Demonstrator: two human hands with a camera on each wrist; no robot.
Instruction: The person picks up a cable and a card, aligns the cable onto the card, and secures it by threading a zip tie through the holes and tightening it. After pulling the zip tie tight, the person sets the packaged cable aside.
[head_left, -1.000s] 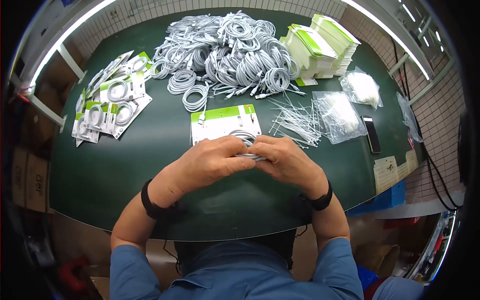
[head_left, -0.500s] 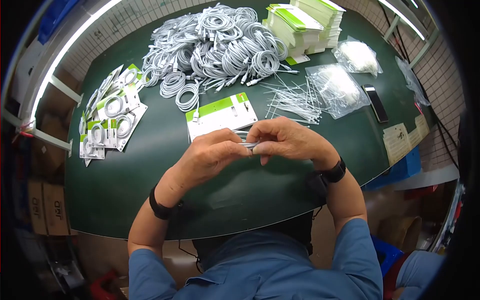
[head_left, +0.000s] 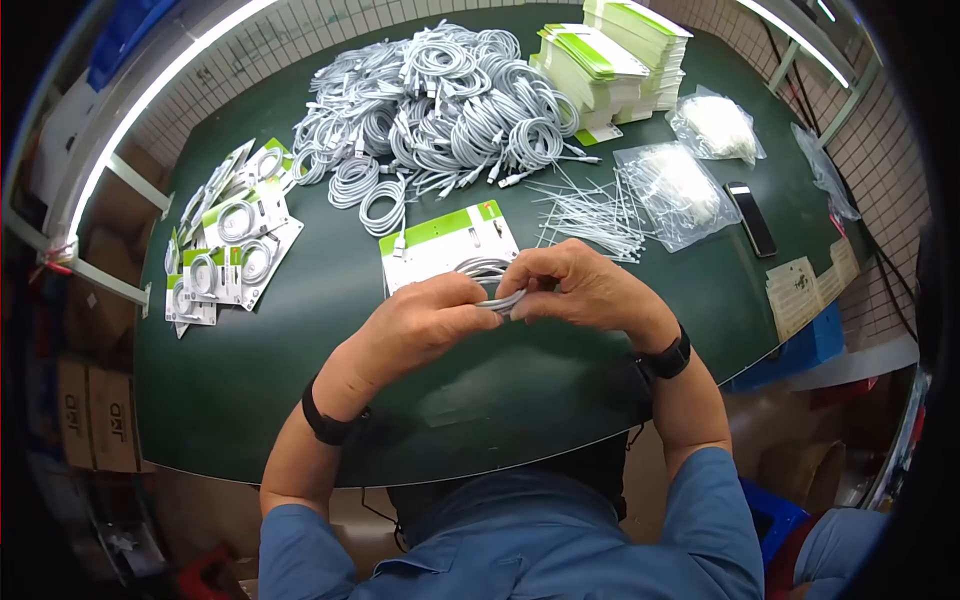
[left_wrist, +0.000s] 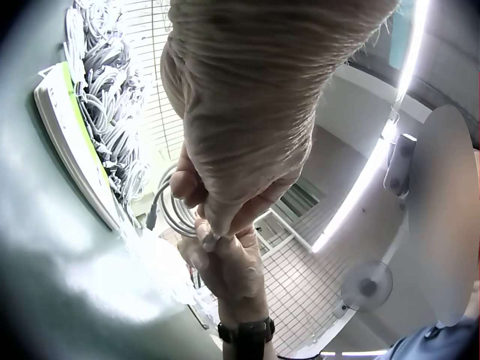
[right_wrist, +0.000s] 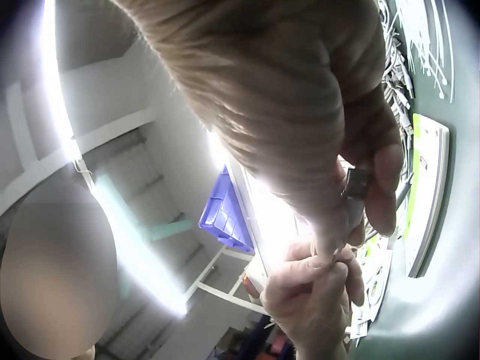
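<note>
Between both hands a coiled grey-white cable [head_left: 483, 268] is held up, overlapping the near edge of a white-and-green card stack [head_left: 440, 240] in the head view. My left hand [head_left: 430, 318] pinches the coil's left side between thumb and fingers. From the other side my right hand [head_left: 585, 290] pinches the coil with thumb and index finger. The loops [left_wrist: 174, 214] hang beyond the fingertips in the left wrist view. A metal-tipped plug [right_wrist: 358, 182] shows by the right hand's fingers in the right wrist view.
A large heap of coiled cables [head_left: 440, 110] lies at the back, beside stacked cards [head_left: 590, 75]. Loose white cable ties [head_left: 592, 218], plastic bags [head_left: 680, 195] and a phone [head_left: 750, 218] lie to the right. Carded cables [head_left: 235, 220] pile up at left.
The head view has shifted. My hands stay together at the coil, with the right fingers changing position on it. More of the loops show than half a second ago.
</note>
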